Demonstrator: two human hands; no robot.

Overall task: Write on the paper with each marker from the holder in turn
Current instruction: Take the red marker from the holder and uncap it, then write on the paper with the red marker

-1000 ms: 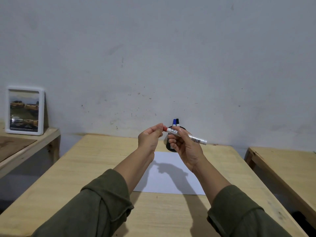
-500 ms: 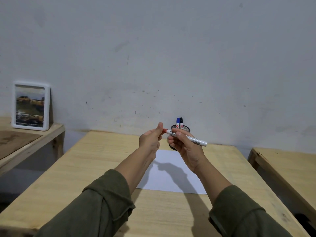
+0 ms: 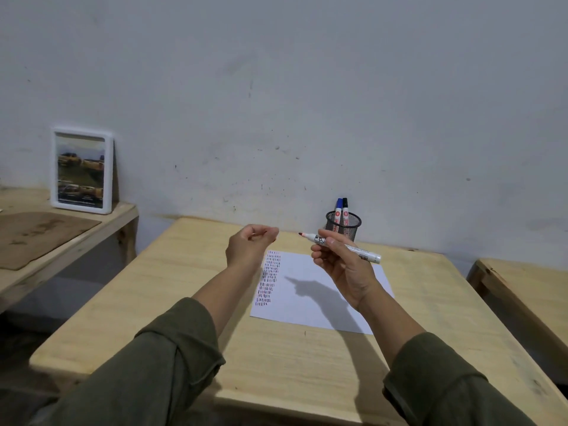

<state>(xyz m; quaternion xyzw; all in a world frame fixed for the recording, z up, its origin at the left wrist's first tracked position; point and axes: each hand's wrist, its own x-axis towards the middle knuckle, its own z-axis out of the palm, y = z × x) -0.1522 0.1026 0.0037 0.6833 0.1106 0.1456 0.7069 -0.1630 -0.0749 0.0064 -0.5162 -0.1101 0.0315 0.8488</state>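
marker (image 3: 339, 248) in right hand (image 3: 344, 265)

The scene is dim and evenly lit, with a cool grey cast over the wall (image 3: 276, 87). Light falls from above and behind the person, throwing a dark, fairly sharp shadow of the right hand (image 3: 344, 265) and marker (image 3: 341, 245) onto the paper (image 3: 310, 302), and a longer arm shadow across the table (image 3: 307, 364). No glare shows. Wide-angle bending curves the table edges outward. The sleeves at the bottom look soft, and fine detail is slightly smeared.
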